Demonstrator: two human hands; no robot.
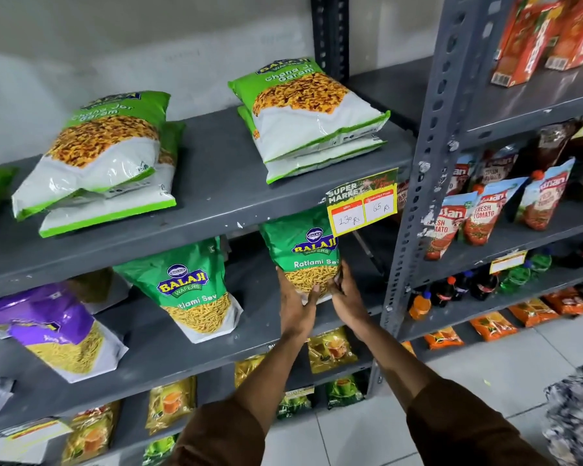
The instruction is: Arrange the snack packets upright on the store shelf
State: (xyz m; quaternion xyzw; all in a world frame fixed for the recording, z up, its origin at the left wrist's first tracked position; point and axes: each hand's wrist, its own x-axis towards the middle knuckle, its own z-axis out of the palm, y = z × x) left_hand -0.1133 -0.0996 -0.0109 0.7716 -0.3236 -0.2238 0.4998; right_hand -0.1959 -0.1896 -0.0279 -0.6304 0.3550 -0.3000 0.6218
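A green Ratlami Sev packet (300, 250) stands upright at the right end of the middle shelf (169, 344). My left hand (295, 306) grips its lower left side and my right hand (345, 297) its lower right edge. To its left, a second Ratlami Sev packet (192, 290) leans back upright. Further left a purple packet (58, 331) lies tilted. On the upper shelf (216, 183), two stacks of light-green Chana Jor Garam packets (98, 156) (310, 112) lie flat.
A yellow price tag (362, 206) hangs from the upper shelf's front edge, just above the held packet. A grey slotted upright (414, 210) borders the bay on the right; beyond it stand tomato sauce pouches (482, 213) and drink bottles (451, 290). Yellow and green tea packets (330, 351) fill the lower shelves.
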